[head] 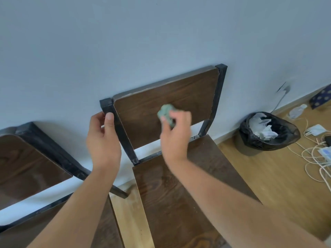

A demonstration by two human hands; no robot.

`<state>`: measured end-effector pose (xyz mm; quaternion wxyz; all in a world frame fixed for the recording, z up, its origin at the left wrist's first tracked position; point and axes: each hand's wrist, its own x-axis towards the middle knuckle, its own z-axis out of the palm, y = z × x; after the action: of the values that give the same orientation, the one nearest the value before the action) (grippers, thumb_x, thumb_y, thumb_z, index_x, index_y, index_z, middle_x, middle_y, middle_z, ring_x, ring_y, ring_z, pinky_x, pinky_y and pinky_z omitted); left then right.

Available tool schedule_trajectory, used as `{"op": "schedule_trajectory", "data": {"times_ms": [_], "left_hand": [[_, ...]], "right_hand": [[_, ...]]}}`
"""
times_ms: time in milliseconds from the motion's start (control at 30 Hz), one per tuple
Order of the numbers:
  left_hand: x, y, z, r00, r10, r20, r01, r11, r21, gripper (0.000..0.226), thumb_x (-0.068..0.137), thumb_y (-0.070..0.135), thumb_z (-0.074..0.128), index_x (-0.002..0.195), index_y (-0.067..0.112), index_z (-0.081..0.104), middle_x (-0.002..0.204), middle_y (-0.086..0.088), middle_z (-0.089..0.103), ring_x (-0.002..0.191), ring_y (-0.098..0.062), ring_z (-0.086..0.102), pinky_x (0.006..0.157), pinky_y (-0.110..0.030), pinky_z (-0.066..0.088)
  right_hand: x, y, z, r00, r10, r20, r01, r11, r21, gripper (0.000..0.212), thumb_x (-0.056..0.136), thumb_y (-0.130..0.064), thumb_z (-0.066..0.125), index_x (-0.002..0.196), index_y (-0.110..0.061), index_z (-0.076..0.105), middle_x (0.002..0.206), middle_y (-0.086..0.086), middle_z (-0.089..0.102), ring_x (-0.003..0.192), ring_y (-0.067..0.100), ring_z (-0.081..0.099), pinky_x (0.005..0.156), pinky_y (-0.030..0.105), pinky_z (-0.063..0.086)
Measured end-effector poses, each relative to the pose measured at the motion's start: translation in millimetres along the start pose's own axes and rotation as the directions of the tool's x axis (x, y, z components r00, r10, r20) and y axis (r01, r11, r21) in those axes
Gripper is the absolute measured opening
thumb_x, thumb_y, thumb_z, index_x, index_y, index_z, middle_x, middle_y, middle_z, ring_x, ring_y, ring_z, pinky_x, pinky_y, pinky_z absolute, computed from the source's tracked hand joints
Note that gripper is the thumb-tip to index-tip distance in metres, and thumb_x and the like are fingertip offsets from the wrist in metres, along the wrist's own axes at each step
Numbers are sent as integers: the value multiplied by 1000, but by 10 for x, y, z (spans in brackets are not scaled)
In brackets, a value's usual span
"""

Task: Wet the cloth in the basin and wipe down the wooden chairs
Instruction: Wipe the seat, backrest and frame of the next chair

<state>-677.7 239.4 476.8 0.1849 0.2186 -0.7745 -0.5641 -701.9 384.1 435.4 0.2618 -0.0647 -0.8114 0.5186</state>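
Note:
A dark wooden chair [188, 93] with a black metal frame stands against the pale wall, its seat toward me. My right hand [176, 133] holds a bunched green cloth [165, 112] pressed against the middle of the wooden backrest; the hand is blurred. My left hand [103, 138] grips the black left post of the chair back, thumb on the front. A second wooden chair [30, 167] of the same kind stands to the left. No basin is in view.
A bin [268, 135] lined with a black bag and holding white paper stands on the wooden floor right of the chair. White cables and chargers [317, 154] lie further right, with a patterned dark box [321, 97] by the wall.

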Motion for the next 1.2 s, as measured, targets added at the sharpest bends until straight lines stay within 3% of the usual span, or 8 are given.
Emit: {"op": "schedule_trajectory", "data": {"times_ms": [100,333,433,533,733,933,1067,1200], "left_hand": [[33,-37,-3,999,39,16,-39,999,10,36,108,40,42,134,21,57,119,8,64,108,-14,60,83,-11,42],[99,-135,-25,997,63,50,-63,998,-11,32,106,43,44,127,24,59,108,15,67,104,-14,65,90,-28,52],[114,-179,-25,997,68,46,-68,998,-7,32,106,45,44,127,26,59,113,12,68,107,-11,66,91,-29,53],[117,-196,-34,995,81,57,-80,997,-15,31,106,47,44,124,27,59,112,12,69,105,-11,67,90,-30,54],[132,-202,-41,994,87,68,-86,996,-20,22,106,44,44,118,32,59,106,18,70,100,-10,68,90,-32,57],[183,-232,-82,990,69,122,-59,995,-77,20,106,40,47,119,32,61,102,23,71,97,0,68,88,-27,56],[175,-243,-97,990,51,132,-39,995,-89,21,105,42,48,118,32,61,103,24,71,99,3,67,91,-29,56],[203,-245,-129,985,71,154,-56,993,-104,19,105,44,50,115,34,62,106,18,72,100,-5,69,94,-39,58]], "right_hand": [[-204,316,22,961,-53,270,95,985,-145,17,90,-6,66,98,-13,53,108,-2,48,98,11,55,84,26,54],[568,339,-241,885,274,-377,-268,961,69,17,92,-9,66,106,-6,58,111,8,60,99,13,60,78,4,49],[84,151,39,998,38,-56,-40,999,-30,16,90,-8,69,99,-9,55,106,2,54,98,8,57,79,19,56],[-248,91,135,896,-256,363,309,946,-97,16,86,-6,72,93,-7,57,104,3,51,97,13,55,77,24,56],[242,-370,139,961,-274,-34,274,962,-2,15,86,-5,73,93,1,61,104,13,52,97,18,58,77,14,50],[-285,113,230,745,-436,505,552,828,-99,7,88,-6,59,91,-3,63,97,10,54,94,21,51,77,34,54],[23,-105,101,915,-335,223,363,926,-98,11,89,-10,70,91,-1,63,102,12,54,97,18,54,77,27,55],[78,-628,383,870,-492,37,493,869,-40,8,86,0,71,87,6,66,92,21,57,88,30,57,73,30,53]]}}
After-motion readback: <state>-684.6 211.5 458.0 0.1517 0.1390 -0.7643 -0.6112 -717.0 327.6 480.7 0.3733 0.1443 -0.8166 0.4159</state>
